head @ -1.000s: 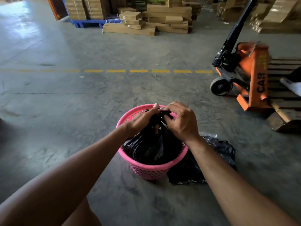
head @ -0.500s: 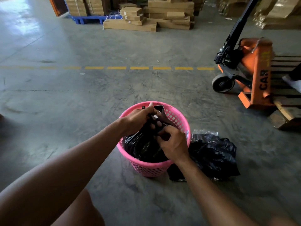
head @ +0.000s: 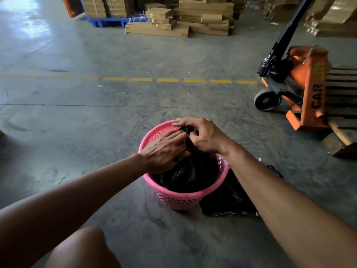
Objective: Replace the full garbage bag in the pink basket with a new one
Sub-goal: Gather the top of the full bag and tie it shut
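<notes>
A pink basket (head: pixel 179 198) stands upright on the concrete floor (head: pixel 96 122), mouth facing up. Inside sits a black garbage bag (head: pixel 195 175), its gathered neck rising toward the far rim. The right hand (head: pixel 202 136) pinches the twisted top of that neck, fingers curled around it. The left hand (head: pixel 166 151) lies over the bag just beside it, fingers loosely spread on the plastic. A second black bag (head: pixel 229 198) lies crumpled on the floor, touching the basket's right side. An orange pallet jack (head: pixel 309 88) stands well apart.
</notes>
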### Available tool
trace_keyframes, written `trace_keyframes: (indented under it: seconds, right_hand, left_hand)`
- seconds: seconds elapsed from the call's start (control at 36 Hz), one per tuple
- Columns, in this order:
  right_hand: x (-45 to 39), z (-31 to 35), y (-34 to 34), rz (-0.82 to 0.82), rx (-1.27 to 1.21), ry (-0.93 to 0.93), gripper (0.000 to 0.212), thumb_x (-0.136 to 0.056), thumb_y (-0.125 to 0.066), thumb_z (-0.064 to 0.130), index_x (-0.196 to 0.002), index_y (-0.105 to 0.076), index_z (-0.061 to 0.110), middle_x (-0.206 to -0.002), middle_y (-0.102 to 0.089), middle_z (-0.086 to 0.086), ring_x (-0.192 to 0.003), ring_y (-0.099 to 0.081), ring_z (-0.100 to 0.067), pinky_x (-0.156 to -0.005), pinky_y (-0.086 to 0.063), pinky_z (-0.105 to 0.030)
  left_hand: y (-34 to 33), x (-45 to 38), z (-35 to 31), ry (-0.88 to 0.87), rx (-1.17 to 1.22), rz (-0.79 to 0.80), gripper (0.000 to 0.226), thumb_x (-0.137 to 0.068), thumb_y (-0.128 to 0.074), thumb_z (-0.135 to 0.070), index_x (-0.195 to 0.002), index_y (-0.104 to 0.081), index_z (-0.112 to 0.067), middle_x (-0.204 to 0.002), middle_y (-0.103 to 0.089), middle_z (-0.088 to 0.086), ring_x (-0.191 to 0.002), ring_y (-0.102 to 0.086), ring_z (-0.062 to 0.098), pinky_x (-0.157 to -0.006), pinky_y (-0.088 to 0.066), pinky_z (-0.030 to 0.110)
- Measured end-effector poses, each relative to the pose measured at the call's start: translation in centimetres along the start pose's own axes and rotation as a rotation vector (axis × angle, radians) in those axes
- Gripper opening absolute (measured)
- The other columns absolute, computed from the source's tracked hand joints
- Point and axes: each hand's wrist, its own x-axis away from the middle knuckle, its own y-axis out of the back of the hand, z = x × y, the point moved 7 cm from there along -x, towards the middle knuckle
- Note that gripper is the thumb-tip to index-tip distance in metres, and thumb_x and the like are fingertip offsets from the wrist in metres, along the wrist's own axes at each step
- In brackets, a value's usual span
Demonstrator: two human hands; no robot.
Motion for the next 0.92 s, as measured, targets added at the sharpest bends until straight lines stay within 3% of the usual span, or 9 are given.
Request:
trace_keyframes:
  seconds: [0.06,0.17,0.28,0.33,0.42,0.53,0.72,0.83,0.92]
  right_hand:
    - [-0.1,-0.3,0.5,0.016,0.038,-0.033,0.049,-0.075,-0.05,0.003,-0.108,-0.078,0.027,-0.11,-0.077,0.008,-0.101,-0.068,0.002,-0.093,-0.048,-0.011]
    - [0.3,-1.0,1.6,-0.072,0.052,-0.074,0.028,-0.078,-0.061,0.01,-0.091,-0.08,0.025,-0.084,-0.077,0.011,-0.076,-0.067,0.005,-0.073,-0.046,-0.004]
    - [1.4,-2.4,0.9,-0.053,0.032,-0.135,0.014,-0.076,-0.071,0.016,-0.086,-0.077,0.024,-0.078,-0.074,0.012,-0.074,-0.067,0.006,-0.069,-0.045,-0.005]
    - [1.9,-3.2,0.5,-0.066,-0.006,-0.146,0.011,-0.074,-0.075,0.019,-0.082,-0.076,0.027,-0.081,-0.075,0.014,-0.079,-0.069,0.005,-0.075,-0.046,-0.008]
    - [2.2,-4.2,0.0,-0.085,-0.016,-0.167,0.008,-0.073,-0.082,0.026,-0.076,-0.076,0.026,-0.078,-0.074,0.017,-0.077,-0.068,0.006,-0.073,-0.044,-0.008]
    - [2.7,-6.9,-0.4,-0.114,0.044,-0.271,0.011,-0.071,-0.085,0.028,-0.073,-0.076,0.021,-0.071,-0.072,0.014,-0.067,-0.064,0.008,-0.068,-0.042,-0.005]
    - [4.3,-11.5,-2.2,-0.103,0.231,-0.468,0.014,-0.07,-0.082,0.025,-0.065,-0.071,0.018,-0.074,-0.075,0.001,-0.075,-0.07,-0.018,-0.078,-0.055,-0.029]
    - [4.1,-12.6,-2.4,-0.099,0.341,-0.54,0.02,-0.067,-0.075,0.021,-0.056,-0.059,0.023,-0.078,-0.075,-0.003,-0.079,-0.071,-0.027,-0.072,-0.054,-0.028]
    - [4.0,-13.0,-1.9,-0.105,0.406,-0.581,0.005,-0.065,-0.067,0.014,-0.065,-0.064,0.017,-0.079,-0.074,-0.008,-0.078,-0.071,-0.033,-0.067,-0.057,-0.032]
  left_hand:
    - [0.1,-0.2,0.2,-0.009,0.019,-0.001,0.038,-0.105,-0.044,-0.036,-0.103,-0.069,-0.008,-0.11,-0.061,0.013,-0.109,-0.053,0.029,-0.098,-0.045,0.047]
    - [0.0,0.5,0.4,0.032,0.029,-0.052,0.033,-0.105,-0.045,-0.037,-0.109,-0.067,-0.012,-0.13,-0.059,0.008,-0.113,-0.049,0.025,-0.095,-0.041,0.042]
    - [0.4,1.4,2.1,0.377,0.223,-0.229,0.026,-0.103,-0.049,-0.034,-0.113,-0.054,-0.01,-0.131,-0.045,0.01,-0.113,-0.053,0.028,-0.097,-0.045,0.04]
    - [0.6,1.7,2.7,0.471,0.156,-0.24,0.027,-0.103,-0.047,-0.038,-0.109,-0.051,-0.012,-0.122,-0.048,0.008,-0.106,-0.052,0.028,-0.093,-0.044,0.041]
    - [-0.5,2.5,3.3,0.523,-0.064,-0.1,0.031,-0.103,-0.04,-0.043,-0.1,-0.05,-0.014,-0.106,-0.052,0.006,-0.098,-0.05,0.031,-0.084,-0.038,0.04]
    - [-2.3,4.8,5.3,0.608,-0.194,0.11,0.036,-0.101,-0.034,-0.045,-0.102,-0.052,-0.015,-0.109,-0.056,0.012,-0.101,-0.05,0.034,-0.082,-0.037,0.046]
    - [-4.1,7.9,5.7,0.595,-0.431,0.539,0.047,-0.094,-0.05,-0.038,-0.138,-0.048,-0.023,-0.128,-0.05,0.012,-0.123,-0.04,0.032,-0.095,-0.034,0.046]
    - [-3.9,8.2,5.5,0.558,-0.54,0.64,0.037,-0.095,-0.051,-0.037,-0.13,-0.06,-0.027,-0.135,-0.044,0.012,-0.13,-0.033,0.034,-0.099,-0.031,0.048]
    - [-4.2,8.7,6.0,0.568,-0.557,0.649,0.038,-0.1,-0.047,-0.04,-0.128,-0.063,-0.02,-0.137,-0.043,0.012,-0.13,-0.032,0.034,-0.101,-0.029,0.049]
